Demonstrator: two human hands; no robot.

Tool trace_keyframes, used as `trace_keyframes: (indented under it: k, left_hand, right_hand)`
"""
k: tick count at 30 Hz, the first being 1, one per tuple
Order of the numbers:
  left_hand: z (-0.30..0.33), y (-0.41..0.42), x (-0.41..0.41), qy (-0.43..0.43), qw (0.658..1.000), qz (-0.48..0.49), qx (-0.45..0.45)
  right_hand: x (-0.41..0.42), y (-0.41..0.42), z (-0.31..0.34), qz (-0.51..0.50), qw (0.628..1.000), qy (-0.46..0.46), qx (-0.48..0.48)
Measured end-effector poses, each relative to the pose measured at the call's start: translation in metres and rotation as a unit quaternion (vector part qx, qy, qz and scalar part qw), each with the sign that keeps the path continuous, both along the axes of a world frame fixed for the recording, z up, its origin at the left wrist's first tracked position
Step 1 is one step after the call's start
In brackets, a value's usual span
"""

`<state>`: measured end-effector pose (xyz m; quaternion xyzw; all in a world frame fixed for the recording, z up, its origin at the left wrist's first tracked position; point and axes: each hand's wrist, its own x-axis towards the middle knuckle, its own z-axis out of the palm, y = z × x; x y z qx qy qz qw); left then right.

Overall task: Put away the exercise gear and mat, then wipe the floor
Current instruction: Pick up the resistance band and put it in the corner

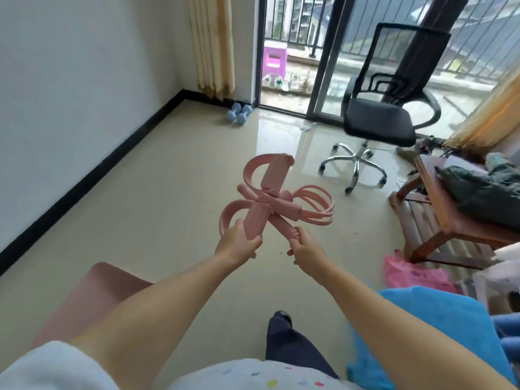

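A pink pedal resistance puller (270, 201), with foam handles and looped rubber tubes, is held up over the floor in the middle of the view. My left hand (237, 244) grips the lower end of one flat pink pedal. My right hand (305, 249) grips the end of a round foam handle that crosses the pedal. A pink exercise mat (92, 296) lies on the floor at the lower left, partly hidden by my left arm. Two light blue dumbbells (239, 113) sit on the floor in the far corner by the curtain.
A black office chair (382, 119) on a chrome base stands ahead to the right. A wooden chair (439, 212) piled with dark clothes is at the right, a pink plastic bag (413, 274) beside it. A blue cloth-covered surface (439, 327) is at the lower right. Glossy beige tile floor (168, 198) stretches to the balcony door.
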<state>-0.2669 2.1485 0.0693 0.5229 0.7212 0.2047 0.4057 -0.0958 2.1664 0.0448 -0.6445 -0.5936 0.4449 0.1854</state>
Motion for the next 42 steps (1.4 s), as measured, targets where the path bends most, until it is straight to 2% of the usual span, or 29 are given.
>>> trace_keyframes:
  k: [6,11,21,24,30,42]
  left_hand:
    - [0.010,0.124,-0.005,-0.023,0.997,0.074,-0.016]
    - [0.000,0.220,-0.057,-0.005,0.993,0.117,-0.025]
    - [0.017,0.451,-0.213,0.033,0.995,0.093,-0.028]
    - [0.022,0.500,-0.248,0.045,0.995,0.088,-0.031]
    - [0.010,0.621,-0.294,0.051,0.993,0.092,-0.052]
    - [0.008,0.905,-0.364,0.055,0.988,0.126,-0.068]
  right_hand:
    - [-0.013,0.154,0.012,0.072,0.997,-0.026,-0.008]
    - [-0.070,0.262,0.008,0.125,0.992,-0.013,-0.022]
    - [-0.217,0.488,0.011,0.110,0.993,0.026,-0.017]
    - [-0.252,0.534,0.017,0.106,0.993,0.041,-0.025]
    - [-0.300,0.658,0.005,0.120,0.992,0.023,-0.040]
    - [-0.373,0.957,0.002,0.166,0.985,-0.002,-0.057]
